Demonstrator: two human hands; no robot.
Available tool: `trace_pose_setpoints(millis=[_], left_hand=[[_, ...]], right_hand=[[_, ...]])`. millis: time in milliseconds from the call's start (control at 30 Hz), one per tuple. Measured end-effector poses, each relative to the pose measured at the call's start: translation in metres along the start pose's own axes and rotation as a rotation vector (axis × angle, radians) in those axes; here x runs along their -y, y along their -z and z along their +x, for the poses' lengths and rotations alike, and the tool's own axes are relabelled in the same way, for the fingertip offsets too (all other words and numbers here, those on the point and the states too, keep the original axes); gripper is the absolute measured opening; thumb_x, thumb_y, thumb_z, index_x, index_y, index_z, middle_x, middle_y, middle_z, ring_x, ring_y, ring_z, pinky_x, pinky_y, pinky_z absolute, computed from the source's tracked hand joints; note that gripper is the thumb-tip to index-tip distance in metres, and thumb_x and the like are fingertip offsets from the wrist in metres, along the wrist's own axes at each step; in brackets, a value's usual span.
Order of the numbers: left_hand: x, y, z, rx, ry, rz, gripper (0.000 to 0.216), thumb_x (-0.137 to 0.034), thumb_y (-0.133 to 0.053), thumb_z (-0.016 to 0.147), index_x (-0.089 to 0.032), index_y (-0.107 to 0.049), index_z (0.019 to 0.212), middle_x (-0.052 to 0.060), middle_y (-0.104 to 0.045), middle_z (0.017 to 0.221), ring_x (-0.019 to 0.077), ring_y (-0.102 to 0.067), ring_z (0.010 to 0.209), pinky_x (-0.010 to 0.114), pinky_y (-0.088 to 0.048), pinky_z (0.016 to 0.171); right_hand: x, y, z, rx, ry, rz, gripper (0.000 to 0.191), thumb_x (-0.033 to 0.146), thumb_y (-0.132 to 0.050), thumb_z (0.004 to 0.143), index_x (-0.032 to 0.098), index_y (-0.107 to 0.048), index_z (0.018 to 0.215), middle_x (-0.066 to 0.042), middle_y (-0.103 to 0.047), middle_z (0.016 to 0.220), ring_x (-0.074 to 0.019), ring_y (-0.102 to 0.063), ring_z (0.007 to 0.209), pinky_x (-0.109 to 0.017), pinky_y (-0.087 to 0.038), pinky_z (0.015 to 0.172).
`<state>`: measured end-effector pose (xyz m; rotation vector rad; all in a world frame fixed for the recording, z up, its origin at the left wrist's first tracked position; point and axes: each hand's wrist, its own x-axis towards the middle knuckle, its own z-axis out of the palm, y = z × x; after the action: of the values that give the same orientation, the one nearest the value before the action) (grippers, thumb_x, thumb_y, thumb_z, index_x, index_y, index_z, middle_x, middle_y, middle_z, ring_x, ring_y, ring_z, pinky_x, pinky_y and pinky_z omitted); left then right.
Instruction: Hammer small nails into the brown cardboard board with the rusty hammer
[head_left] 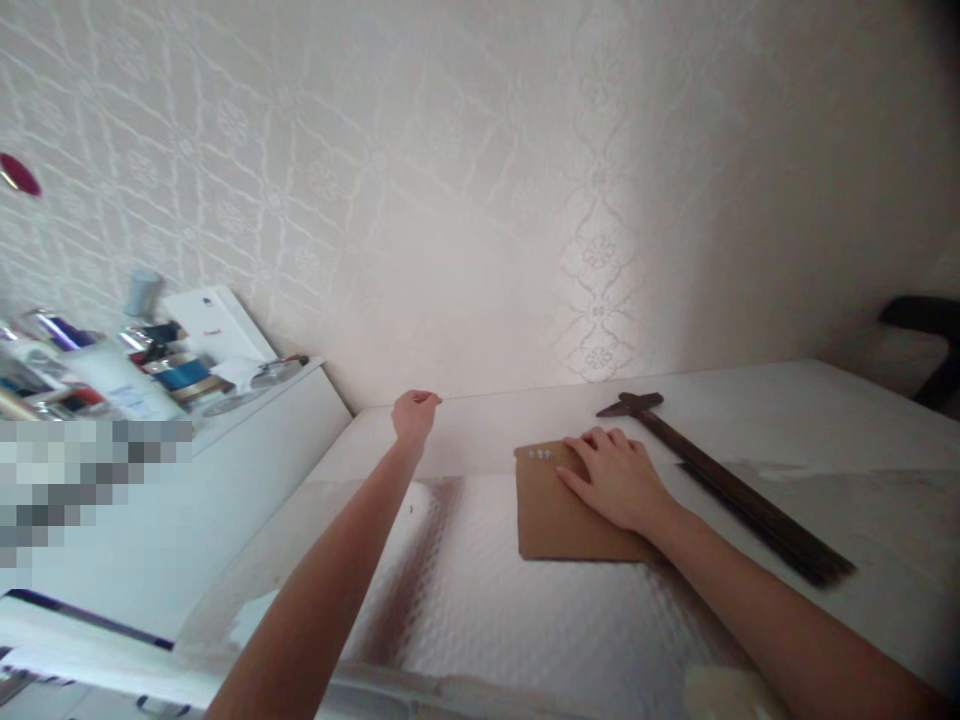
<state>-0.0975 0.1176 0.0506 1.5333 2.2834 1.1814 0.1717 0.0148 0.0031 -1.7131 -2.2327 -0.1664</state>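
My left hand is raised near the wall at the back edge of the table, its fingers pinched together. Whatever may be between those fingertips is too small to make out. My right hand rests flat on a brown cardboard piece, fingers spread. Three tiny whitish pieces line up near the cardboard's upper left corner; their kind cannot be told. To the right of that hand lies a hammer with a long dark handle, its head toward the wall.
A white cabinet borders the table on the left, with bottles, a white box and other small items on top. Beneath the cardboard spreads a quilted, shiny cover. A patterned wall closes off the back. Something black stands at far right.
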Motion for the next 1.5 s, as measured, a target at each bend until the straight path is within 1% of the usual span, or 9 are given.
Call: trace_pose_setpoints(millis=[67,167,233,367,533,700,833,1067,1500], left_hand=[[-0.021,-0.011,-0.024,0.107,-0.078,-0.230,0.024,-0.027,-0.059,0.071,-0.017,-0.069,0.089,0.006,-0.071,0.084,0.0176,-0.064,0.079,0.027,-0.048,0.071],[-0.046,-0.029,-0.066,0.323,-0.223,-0.399,0.018,-0.023,-0.061,0.070,-0.019,-0.071,0.084,0.003,-0.072,0.083,0.0143,-0.064,0.079,0.024,-0.048,0.075],[-0.055,-0.039,-0.089,0.419,-0.285,-0.419,0.016,-0.022,-0.061,0.071,-0.019,-0.072,0.083,0.003,-0.072,0.087,0.0136,-0.064,0.082,0.023,-0.047,0.078],[-0.055,-0.048,-0.113,0.450,-0.360,-0.282,0.016,-0.023,-0.059,0.075,-0.018,-0.072,0.084,0.004,-0.072,0.089,0.0142,-0.065,0.084,0.025,-0.047,0.082],[-0.051,-0.046,-0.119,0.456,-0.431,-0.227,0.020,-0.021,-0.055,0.078,-0.019,-0.072,0.089,0.002,-0.072,0.094,0.0141,-0.065,0.090,0.024,-0.046,0.088],[-0.053,-0.045,-0.123,0.505,-0.468,-0.141,0.022,-0.021,-0.054,0.079,-0.022,-0.072,0.092,0.000,-0.071,0.096,0.0147,-0.064,0.094,0.025,-0.045,0.091],[-0.050,-0.045,-0.123,0.517,-0.500,-0.104,0.025,-0.021,-0.052,0.079,-0.022,-0.071,0.096,0.001,-0.071,0.098,0.0155,-0.063,0.097,0.026,-0.045,0.092],[-0.045,-0.044,-0.119,0.606,-0.603,-0.036,0.035,-0.015,-0.045,0.078,-0.028,-0.069,0.101,-0.003,-0.069,0.102,0.0153,-0.061,0.099,0.028,-0.044,0.092],[-0.042,-0.041,-0.120,0.557,-0.702,0.076,0.039,-0.015,-0.045,0.077,-0.028,-0.066,0.107,0.000,-0.071,0.090,0.0171,-0.057,0.093,0.029,-0.043,0.091]], right_hand=[[0.000,0.000,0.000,0.007,0.002,0.009,0.043,0.049,-0.037,0.086,0.020,-0.058,0.111,-0.013,-0.057,0.107,-0.0286,-0.046,0.101,-0.041,-0.035,0.082],[-0.001,0.000,0.001,0.017,-0.001,0.012,0.044,0.049,-0.038,0.086,0.021,-0.058,0.113,-0.012,-0.057,0.108,-0.0284,-0.047,0.101,-0.041,-0.035,0.081],[-0.002,-0.001,0.001,0.021,-0.006,0.008,0.045,0.050,-0.037,0.086,0.021,-0.058,0.114,-0.012,-0.057,0.109,-0.0286,-0.046,0.102,-0.042,-0.035,0.081],[-0.002,0.000,0.001,0.045,-0.006,0.000,0.046,0.050,-0.036,0.086,0.021,-0.059,0.113,-0.013,-0.057,0.109,-0.0287,-0.046,0.103,-0.041,-0.034,0.081],[-0.002,0.002,0.000,0.045,-0.011,-0.002,0.045,0.050,-0.039,0.085,0.021,-0.058,0.113,-0.012,-0.057,0.108,-0.0281,-0.047,0.103,-0.041,-0.035,0.082],[-0.003,0.001,0.000,0.042,-0.005,0.003,0.045,0.050,-0.038,0.085,0.021,-0.058,0.114,-0.013,-0.057,0.109,-0.0283,-0.047,0.103,-0.040,-0.036,0.081],[-0.005,0.001,0.000,0.032,-0.002,0.002,0.046,0.051,-0.038,0.085,0.021,-0.057,0.115,-0.012,-0.057,0.109,-0.0279,-0.047,0.102,-0.039,-0.036,0.080],[-0.006,0.000,0.001,0.033,-0.006,-0.006,0.044,0.050,-0.040,0.085,0.022,-0.058,0.114,-0.011,-0.057,0.111,-0.0273,-0.047,0.103,-0.038,-0.036,0.079],[-0.007,0.000,0.001,0.031,0.003,0.013,0.044,0.050,-0.041,0.084,0.022,-0.058,0.113,-0.012,-0.058,0.111,-0.0277,-0.047,0.102,-0.039,-0.037,0.080]])
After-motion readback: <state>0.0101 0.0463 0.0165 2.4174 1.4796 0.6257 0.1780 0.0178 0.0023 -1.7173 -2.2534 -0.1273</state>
